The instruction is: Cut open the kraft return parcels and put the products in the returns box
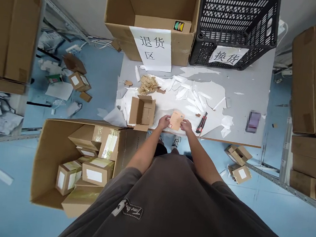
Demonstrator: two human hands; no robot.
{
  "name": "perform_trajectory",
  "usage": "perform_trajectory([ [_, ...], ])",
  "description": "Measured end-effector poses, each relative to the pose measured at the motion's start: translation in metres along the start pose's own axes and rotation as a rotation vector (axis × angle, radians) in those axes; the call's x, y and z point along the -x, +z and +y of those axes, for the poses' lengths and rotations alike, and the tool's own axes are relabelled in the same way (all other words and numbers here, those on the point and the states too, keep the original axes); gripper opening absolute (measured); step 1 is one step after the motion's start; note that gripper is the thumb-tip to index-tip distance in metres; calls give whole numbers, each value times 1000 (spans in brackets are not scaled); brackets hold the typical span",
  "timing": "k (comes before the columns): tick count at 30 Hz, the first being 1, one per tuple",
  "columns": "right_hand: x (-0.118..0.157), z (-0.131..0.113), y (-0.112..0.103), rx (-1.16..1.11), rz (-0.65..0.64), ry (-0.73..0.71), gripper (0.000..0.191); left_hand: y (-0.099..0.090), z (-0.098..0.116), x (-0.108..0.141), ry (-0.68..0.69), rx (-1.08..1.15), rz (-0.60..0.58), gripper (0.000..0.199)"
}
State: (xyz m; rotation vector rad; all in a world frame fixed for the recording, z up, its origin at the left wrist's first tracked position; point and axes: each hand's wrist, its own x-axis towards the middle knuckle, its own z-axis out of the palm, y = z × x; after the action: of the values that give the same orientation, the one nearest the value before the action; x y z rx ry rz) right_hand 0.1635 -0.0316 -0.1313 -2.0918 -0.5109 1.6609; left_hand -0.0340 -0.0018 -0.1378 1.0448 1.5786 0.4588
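Apparent packet (177,120) between left grip (164,122) and right grip (186,125).

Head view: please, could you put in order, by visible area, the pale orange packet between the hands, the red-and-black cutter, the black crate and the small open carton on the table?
1. Black crate
2. Small open carton
3. Pale orange packet
4. Red-and-black cutter, nearly as long as the packet but narrower

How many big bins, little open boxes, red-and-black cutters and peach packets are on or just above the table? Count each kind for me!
Big bins: 2 (large cardboard box and black crate)
Little open box: 1
Red-and-black cutter: 1
Peach packet: 1
Total: 5
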Motion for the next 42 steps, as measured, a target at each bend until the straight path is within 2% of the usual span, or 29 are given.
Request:
perform_trajectory([
  [5,16,-3,-3,-36,-13,-43,43,-4,10,14,-28,46,-36,36],
  [10,42,-20,-18,-179,-147,-118,51,-12,28,38,-7,246,-160,44],
  [15,77,-61,-45,-282,-272,-260,49,-34,65,58,11,457,-241,55],
  [19,108,-98,-66,-307,-348,-419,52,-51,102,70,115,516,-284,61],
  [23,128,-124,-79,-328,-358,-499,52,-57,130,75,207,524,-296,63],
  [26,134,-132,-85,-323,-357,-507,54,-56,142,78,233,464,-274,63],
  [27,134,-133,-87,-323,-357,-506,55,-54,145,78,256,420,-218,61],
  [30,135,-134,-86,-316,-344,-529,55,-42,153,83,393,237,60,56],
  [31,135,-134,-84,-307,-330,-552,55,-36,156,85,444,181,113,56],
  [32,136,-134,-80,-296,-309,-583,55,-28,159,88,487,140,124,58],
  [34,139,-134,-71,-267,-259,-670,53,-10,165,95,546,114,58,70],
  [37,146,-135,-58,-219,-218,-801,48,10,173,105,584,200,26,86],
  [39,148,-135,-56,-179,-216,-850,45,12,175,107,589,296,29,81],
  [42,143,-134,-66,-148,-127,-858,48,-5,173,104,532,428,-31,71],
])
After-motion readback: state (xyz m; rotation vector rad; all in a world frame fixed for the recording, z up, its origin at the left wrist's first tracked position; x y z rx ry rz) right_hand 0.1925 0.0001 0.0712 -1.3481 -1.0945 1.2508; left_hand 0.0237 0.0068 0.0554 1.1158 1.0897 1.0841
